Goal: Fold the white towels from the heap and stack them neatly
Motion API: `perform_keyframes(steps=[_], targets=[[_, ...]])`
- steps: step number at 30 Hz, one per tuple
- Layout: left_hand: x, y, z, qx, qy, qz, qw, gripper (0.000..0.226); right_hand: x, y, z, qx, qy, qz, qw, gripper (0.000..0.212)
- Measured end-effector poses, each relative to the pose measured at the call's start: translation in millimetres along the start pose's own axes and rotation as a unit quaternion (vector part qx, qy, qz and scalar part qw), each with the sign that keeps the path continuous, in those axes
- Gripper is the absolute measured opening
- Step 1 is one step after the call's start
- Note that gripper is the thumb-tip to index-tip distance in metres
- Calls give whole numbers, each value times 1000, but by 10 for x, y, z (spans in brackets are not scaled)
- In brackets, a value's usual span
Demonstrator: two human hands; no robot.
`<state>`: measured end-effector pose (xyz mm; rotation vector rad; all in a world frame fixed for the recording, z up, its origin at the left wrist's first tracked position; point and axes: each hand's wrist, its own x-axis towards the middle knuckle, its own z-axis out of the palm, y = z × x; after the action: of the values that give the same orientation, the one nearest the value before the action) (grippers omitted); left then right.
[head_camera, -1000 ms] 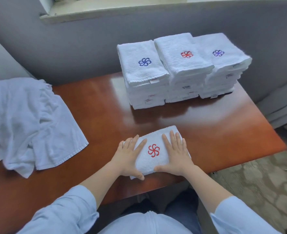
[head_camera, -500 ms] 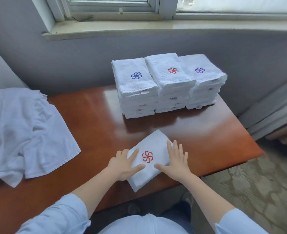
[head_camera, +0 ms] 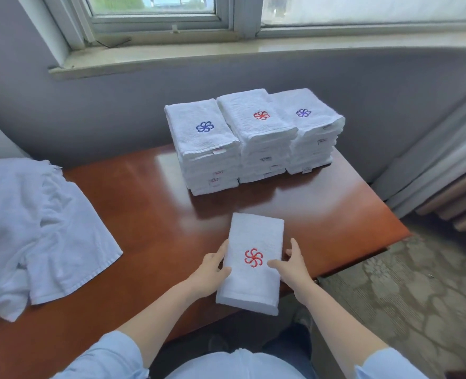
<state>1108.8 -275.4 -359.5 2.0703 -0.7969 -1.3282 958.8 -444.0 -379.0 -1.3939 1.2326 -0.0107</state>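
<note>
A folded white towel with a red pinwheel mark is at the near edge of the brown table, its near end past the edge. My left hand grips its left side, thumb on top. My right hand grips its right side the same way. Three stacks of folded white towels stand at the back: a left stack with a blue mark, a middle stack with a red mark, a right stack with a purple mark. The heap of unfolded white towels lies at the left.
A grey wall and a window sill run behind the table. The table's right edge drops to a patterned floor. Grey and brown curtains hang at the right.
My hands went from pressing flat on the folded towel to gripping its two sides. The towel has turned lengthwise and slid partly off the near edge. The camera tilted up.
</note>
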Motion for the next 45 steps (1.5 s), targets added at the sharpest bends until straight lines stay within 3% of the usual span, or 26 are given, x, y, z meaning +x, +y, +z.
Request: perform_keyframes(steps=[4, 9, 17, 24, 30, 45], targets=[[34, 74, -46, -121, -29, -59, 991, 77, -111, 21, -38, 39, -84, 34, 995, 105], [84, -11, -33, -212, -39, -73, 974, 80, -237, 61, -169, 63, -105, 21, 992, 99], [-8, -102, 21, -83, -47, 2, 995, 88, -376, 162, -286, 47, -162, -10, 986, 104], [-34, -83, -28, -71, -58, 4, 996, 85, -401, 140, -331, 6, -189, -33, 981, 102], [-48, 31, -6, -32, -22, 43, 998, 81, -401, 47, -396, 2, -170, -69, 983, 99], [508, 1469, -429, -26, 25, 236, 971, 92, -110, -945, -1473, 36, -92, -221, 970, 100]])
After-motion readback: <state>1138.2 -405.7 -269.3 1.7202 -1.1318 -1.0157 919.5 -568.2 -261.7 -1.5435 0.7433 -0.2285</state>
